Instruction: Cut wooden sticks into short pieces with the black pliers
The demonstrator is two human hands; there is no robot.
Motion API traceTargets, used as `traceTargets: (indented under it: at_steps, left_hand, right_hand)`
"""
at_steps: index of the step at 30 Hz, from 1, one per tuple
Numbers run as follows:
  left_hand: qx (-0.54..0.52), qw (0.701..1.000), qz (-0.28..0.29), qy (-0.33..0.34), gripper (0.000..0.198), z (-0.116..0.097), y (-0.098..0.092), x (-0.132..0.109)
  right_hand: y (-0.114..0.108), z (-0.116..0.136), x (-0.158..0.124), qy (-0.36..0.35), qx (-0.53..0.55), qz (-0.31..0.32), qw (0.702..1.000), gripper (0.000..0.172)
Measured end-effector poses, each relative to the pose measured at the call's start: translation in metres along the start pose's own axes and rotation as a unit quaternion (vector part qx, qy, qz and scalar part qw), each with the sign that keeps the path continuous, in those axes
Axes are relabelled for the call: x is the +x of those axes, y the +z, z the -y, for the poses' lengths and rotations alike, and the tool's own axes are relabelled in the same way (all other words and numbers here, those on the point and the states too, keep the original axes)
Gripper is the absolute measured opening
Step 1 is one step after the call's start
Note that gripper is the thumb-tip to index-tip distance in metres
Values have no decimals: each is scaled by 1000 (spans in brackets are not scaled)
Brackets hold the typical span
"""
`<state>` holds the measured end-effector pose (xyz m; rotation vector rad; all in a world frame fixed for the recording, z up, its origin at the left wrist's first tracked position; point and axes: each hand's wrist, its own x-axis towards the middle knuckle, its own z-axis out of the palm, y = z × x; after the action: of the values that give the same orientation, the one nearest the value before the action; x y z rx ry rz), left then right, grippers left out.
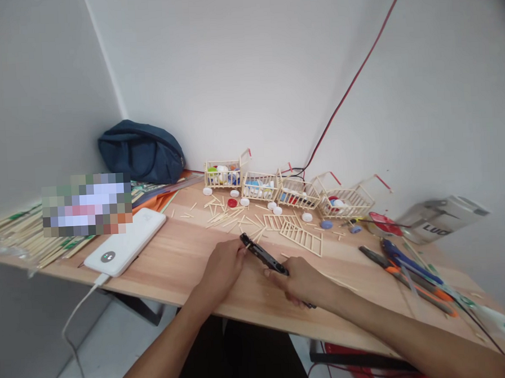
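My right hand [303,279] is wrapped round a black plier-like hand tool [267,259], whose head points away to the left over the table. Its exact kind is hard to make out. My left hand [226,263] is closed in a pinch beside the tool's head, on a thin wooden stick [247,246] that shows only as a short pale end. Just beyond the hands lie two flat ladder-like stick frames, the nearer one [301,238] at a slant. Short cut stick pieces [224,217] are scattered to their left.
Several small stick-built carts [261,187] with cap wheels stand along the wall. A white power bank [126,243], bundled sticks [22,235] and a blue bag [143,152] occupy the left. Blue-handled [408,260] and orange-black tools [422,287] lie right, before a glue gun box [442,218].
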<state>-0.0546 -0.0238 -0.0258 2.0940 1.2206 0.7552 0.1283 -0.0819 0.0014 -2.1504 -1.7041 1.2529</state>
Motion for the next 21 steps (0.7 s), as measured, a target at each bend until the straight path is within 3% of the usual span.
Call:
traceTargets:
  at_steps: [12,21]
  left_hand:
    - [-17,1000,-4,-6,22,-2,-2,0]
    - [-44,999,4,-8,26,-2,-3,-3]
  right_hand:
    - [3,-9,1,-28,14,-28,999,44]
    - [-2,-2,-1,-64,-33,-43,996,48]
